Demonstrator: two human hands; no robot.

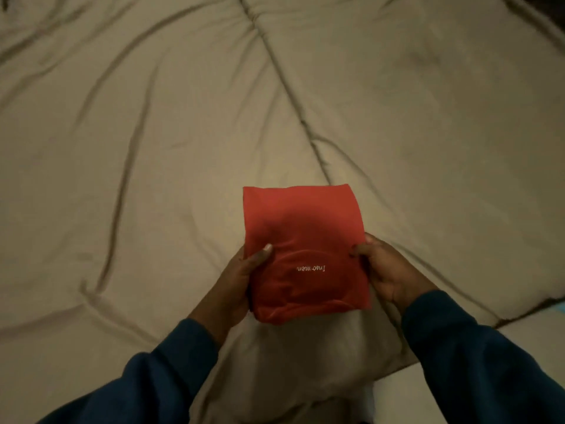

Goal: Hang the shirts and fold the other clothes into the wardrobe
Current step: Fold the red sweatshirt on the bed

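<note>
A red garment (302, 228), folded into a small rectangle with small white lettering on its near part, is held just above the bed. My left hand (237, 280) grips its left edge, thumb on top and fingers underneath. At the right edge my right hand (386, 270) grips it the same way. Both arms wear dark blue sleeves. The garment's far half sticks out flat past my hands.
A beige quilted comforter (183, 133) with creases covers the whole bed around the garment. A strip of white sheet (428, 390) and a bit of light blue fabric (561, 307) show at the lower right edge.
</note>
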